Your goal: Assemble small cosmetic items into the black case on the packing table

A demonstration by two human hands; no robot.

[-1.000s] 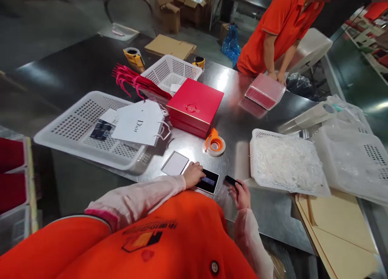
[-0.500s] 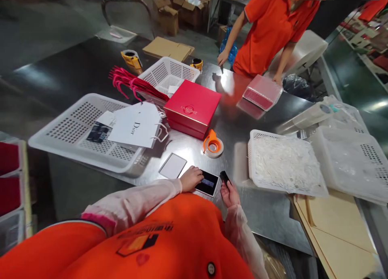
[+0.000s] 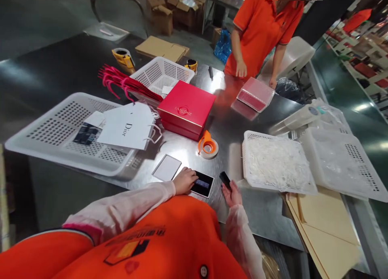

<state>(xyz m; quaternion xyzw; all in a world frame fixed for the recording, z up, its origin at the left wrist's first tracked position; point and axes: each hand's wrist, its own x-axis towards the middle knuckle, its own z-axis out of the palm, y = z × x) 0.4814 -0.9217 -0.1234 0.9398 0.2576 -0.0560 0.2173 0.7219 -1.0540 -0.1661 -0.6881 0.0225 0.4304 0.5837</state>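
A shallow white-edged box with a black lining [image 3: 203, 183] lies on the table in front of me, with a small bluish-purple patterned piece inside. My left hand [image 3: 184, 180] has its bent fingers over the left end of this box. To the right of it, my right hand [image 3: 233, 193] grips a small black oblong case [image 3: 224, 179], slightly tilted; its exact kind is unclear. A flat white lid-like piece with a grey rim [image 3: 167, 168] rests to the left of the box.
Behind my hands stand an orange tape dispenser [image 3: 208, 145] and a red gift box [image 3: 187, 109]. A white basket [image 3: 68, 157] holding a Dior bag [image 3: 127, 125] is left; a basket of white shreds [image 3: 277, 161] is right. Opposite, a co-worker [image 3: 266, 32] handles a bubble-wrapped box [image 3: 256, 94].
The scene has shifted slightly left in my view. My hands keep nearly the same hold. The co-worker has let go of a black marker-like object and moved that hand toward the wrapped box.
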